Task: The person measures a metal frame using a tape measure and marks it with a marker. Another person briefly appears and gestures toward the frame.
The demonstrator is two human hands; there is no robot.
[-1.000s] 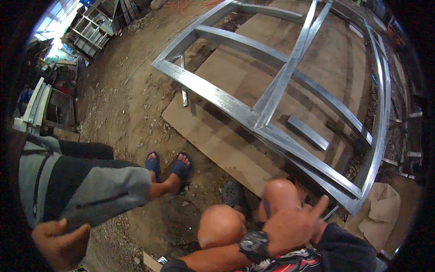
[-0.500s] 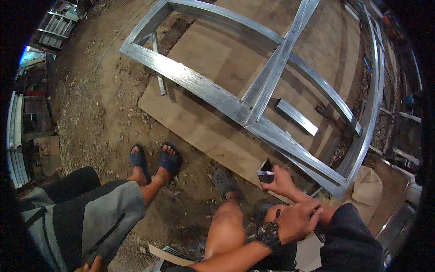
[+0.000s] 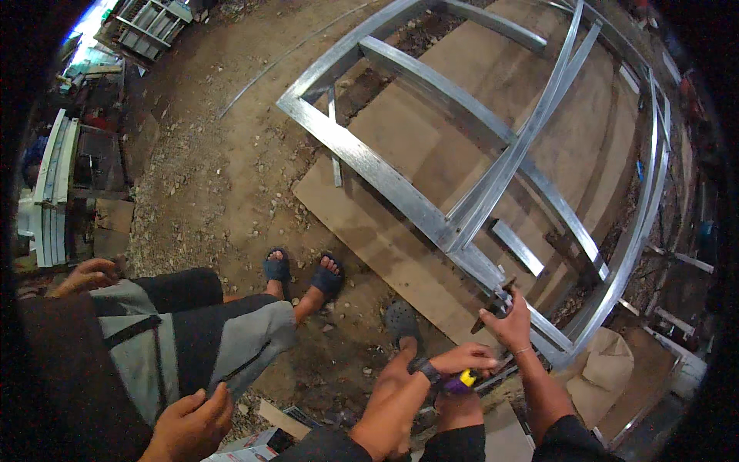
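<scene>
My right hand [image 3: 510, 322] is closed on a dark flat piece with a bright metal part [image 3: 502, 302], its exact kind unclear. It is over the near bar of a silver metal frame [image 3: 369, 159], close to where the bars meet; whether they touch is hard to tell. To its left, above my knee, my left hand [image 3: 464, 359] is bent at the wrist, with a dark watch [image 3: 426, 370]. Its fingers are partly curled around a small yellow-and-purple thing [image 3: 466, 378], which I cannot identify. A short square metal tube [image 3: 517, 248] lies inside the frame.
A brown board [image 3: 362, 223] lies under the frame. At the left, another person in grey-and-black shorts [image 3: 200, 331] has a hand [image 3: 190, 423] near the lap. Stacked metal lengths [image 3: 54, 196] stand at the far left. A tan bag [image 3: 604, 358] lies at the right.
My right hand has moved up and right onto the frame with the dark piece. My left hand has come away from my right forearm; the yellow-and-purple thing now shows. The view has shifted left.
</scene>
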